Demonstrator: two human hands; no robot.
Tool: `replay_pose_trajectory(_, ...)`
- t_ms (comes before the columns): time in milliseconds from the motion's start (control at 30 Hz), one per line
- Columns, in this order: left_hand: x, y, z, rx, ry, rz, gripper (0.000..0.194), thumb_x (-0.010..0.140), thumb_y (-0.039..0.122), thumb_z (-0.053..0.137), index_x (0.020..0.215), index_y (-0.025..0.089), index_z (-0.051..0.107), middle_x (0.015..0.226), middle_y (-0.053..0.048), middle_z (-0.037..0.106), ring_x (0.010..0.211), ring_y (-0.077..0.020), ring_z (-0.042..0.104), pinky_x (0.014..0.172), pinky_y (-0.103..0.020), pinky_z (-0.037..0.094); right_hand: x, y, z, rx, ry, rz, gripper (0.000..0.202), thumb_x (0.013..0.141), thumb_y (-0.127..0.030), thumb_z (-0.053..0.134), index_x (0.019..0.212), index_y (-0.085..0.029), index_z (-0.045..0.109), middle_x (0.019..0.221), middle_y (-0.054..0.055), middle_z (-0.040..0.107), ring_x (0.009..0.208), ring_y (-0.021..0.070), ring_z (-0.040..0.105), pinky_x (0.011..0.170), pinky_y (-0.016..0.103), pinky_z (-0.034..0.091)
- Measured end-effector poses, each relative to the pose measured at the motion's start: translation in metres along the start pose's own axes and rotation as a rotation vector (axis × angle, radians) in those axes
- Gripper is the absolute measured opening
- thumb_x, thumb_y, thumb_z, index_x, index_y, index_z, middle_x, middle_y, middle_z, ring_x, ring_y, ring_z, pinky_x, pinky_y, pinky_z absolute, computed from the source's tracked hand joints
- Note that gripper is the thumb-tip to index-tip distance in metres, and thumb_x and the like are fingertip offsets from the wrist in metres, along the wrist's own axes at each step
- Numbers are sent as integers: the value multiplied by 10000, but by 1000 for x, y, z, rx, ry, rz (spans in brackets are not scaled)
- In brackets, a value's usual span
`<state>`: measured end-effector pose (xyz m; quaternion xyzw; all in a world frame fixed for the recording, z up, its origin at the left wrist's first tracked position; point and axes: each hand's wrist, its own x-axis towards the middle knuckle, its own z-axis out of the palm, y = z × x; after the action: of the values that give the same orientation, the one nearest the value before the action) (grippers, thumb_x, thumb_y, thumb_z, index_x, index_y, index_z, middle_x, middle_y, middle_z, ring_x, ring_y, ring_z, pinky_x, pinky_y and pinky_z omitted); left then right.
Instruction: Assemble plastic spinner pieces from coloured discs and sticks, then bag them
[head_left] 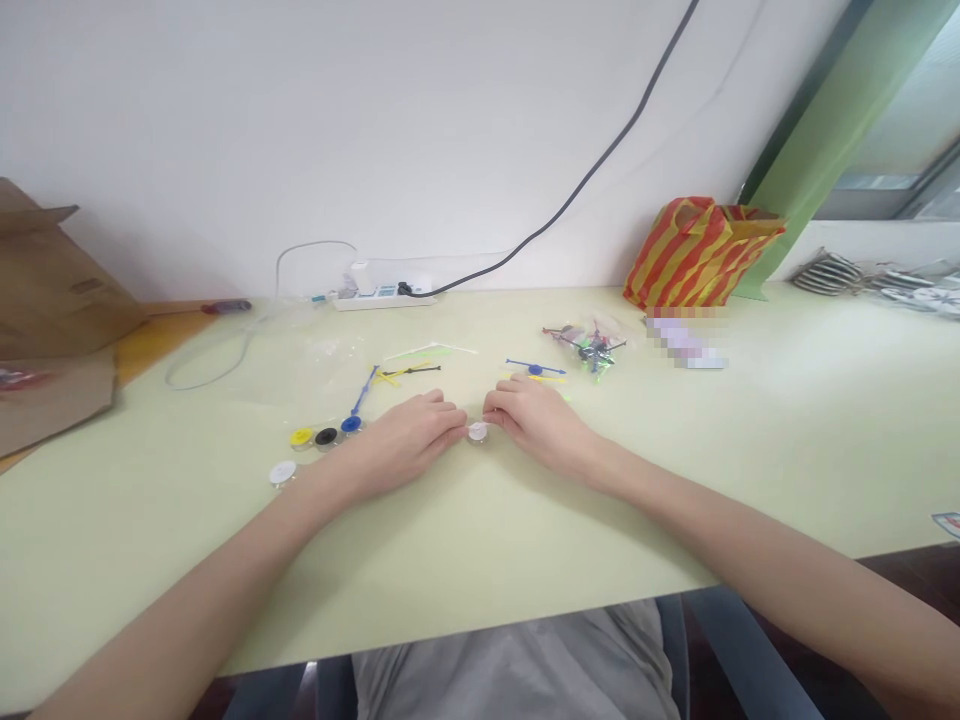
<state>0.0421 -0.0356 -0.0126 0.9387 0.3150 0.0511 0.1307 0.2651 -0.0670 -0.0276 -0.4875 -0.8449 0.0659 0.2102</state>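
Between my two hands, a small round white plastic piece is pinched at the middle of the table. My left hand has its fingertips closed on the piece's left side. From the other side, my right hand pinches the same piece with thumb and fingers. Left of my left hand stand a yellow round piece, a black one and a blue one. Another white round piece lies nearer, beside my left forearm. Beyond my right hand is a blue bar with a round middle.
Behind my hands lie thin yellow, black and blue plastic bars. A clear bag of coloured parts is farther right, near a striped bag. A power strip sits against the wall; a cardboard box stands left.
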Motion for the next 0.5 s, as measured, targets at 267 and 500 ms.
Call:
replay_pose_trajectory(267, 1, 4, -2, 39, -38, 12, 358, 1079, 302, 355, 812, 203, 571, 770, -47, 598, 831, -238, 529, 691, -357, 355, -1, 1, 2, 0, -13, -23, 230, 1022, -153, 510, 864, -162, 677, 874, 69, 652, 846, 194, 539, 743, 306, 361)
replay_pose_trajectory(500, 0, 2, 2, -1, -16, 29, 358, 1084, 311, 355, 881, 203, 630, 777, -50, 598, 796, -229, 512, 682, -363, 350, -3, 3, 3, 123, 47, -148, 191, 984, -88, 543, 945, -178, 706, 917, 63, 677, 886, 191, 567, 788, 303, 395)
